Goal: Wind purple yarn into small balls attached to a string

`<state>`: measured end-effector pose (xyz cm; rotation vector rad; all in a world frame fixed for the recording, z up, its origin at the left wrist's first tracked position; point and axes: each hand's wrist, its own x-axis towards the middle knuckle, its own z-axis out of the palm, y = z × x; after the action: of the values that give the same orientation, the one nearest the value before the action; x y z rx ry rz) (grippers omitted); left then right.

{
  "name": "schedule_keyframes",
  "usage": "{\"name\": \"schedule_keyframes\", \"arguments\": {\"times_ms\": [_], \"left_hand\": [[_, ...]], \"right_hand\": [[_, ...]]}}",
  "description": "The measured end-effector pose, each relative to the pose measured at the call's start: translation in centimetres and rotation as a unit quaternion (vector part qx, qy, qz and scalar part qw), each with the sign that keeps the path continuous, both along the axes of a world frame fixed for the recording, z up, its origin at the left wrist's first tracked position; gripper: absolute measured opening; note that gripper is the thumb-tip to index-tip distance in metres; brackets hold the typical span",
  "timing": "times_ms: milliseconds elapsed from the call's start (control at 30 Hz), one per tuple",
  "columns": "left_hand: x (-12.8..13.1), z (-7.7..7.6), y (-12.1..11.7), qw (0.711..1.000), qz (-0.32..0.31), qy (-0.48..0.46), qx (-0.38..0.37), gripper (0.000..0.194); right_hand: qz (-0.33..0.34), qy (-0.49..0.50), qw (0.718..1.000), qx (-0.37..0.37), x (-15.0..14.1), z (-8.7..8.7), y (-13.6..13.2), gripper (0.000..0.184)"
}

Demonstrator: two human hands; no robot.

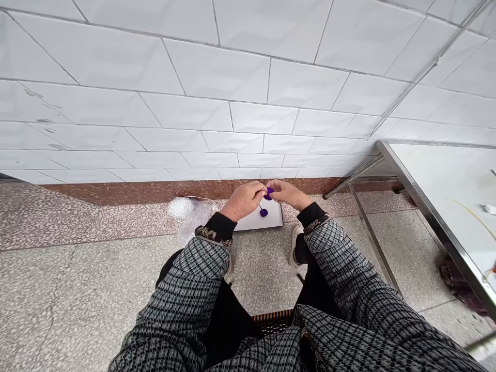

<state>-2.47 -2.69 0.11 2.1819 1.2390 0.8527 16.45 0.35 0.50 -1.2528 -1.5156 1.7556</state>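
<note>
Keeping the trailing strand slack should help while the right hand (289, 195) is holding the purple yarn piece (268, 194) near the white box's (248, 222) far edge, the left hand (245, 199) is pinching its side, and a purple yarn ball (264, 212) is showing toward the near right corner.

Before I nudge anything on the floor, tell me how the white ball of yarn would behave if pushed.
The white ball of yarn would probably roll a little, since its outline is rounded. The crumpled clear plastic beside it might slow it. It looks wound from strands, so it would likely give when squeezed.
</note>
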Motion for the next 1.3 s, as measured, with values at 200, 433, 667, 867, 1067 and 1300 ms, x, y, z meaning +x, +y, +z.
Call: {"name": "schedule_keyframes", "arguments": {"times_ms": [200, 433, 667, 867, 1067, 1300], "left_hand": [[-0.5, -0.1, 0.7, 0.998, 0.058, 0.016, -0.026, 0.025], [0.9, -0.7, 0.2, 0.996, 0.024, 0.040, -0.079, 0.024], [1.2, -0.7, -0.1, 0.993, -0.093, 0.053, -0.040, 0.024], [0.2, -0.5, 0.1, 0.999, -0.032, 0.043, 0.000, 0.023], [-0.3, -0.5, 0.3, 0.998, 0.033, 0.044, 0.008, 0.023], [-0.1, -0.9, 0.6, 0.996, 0.067, 0.037, -0.039, 0.024]], "right_hand": [[0.091, 0.108, 0.986, -0.087, 0.3, 0.8, -0.5, 0.032], [-0.105, 0.247, 0.961, -0.067, 0.1, 0.4, 0.6, 0.035], [-0.137, 0.039, 0.988, 0.065, -0.3, -1.5, 1.1, 0.033], [0.013, -0.109, 0.991, 0.079, 0.0, -1.3, 0.5, 0.024], [0.094, 0.039, 0.995, -0.026, 0.3, 0.3, -0.6, 0.026], [-0.010, 0.220, 0.973, -0.074, 0.4, 1.1, -0.3, 0.034]]}}
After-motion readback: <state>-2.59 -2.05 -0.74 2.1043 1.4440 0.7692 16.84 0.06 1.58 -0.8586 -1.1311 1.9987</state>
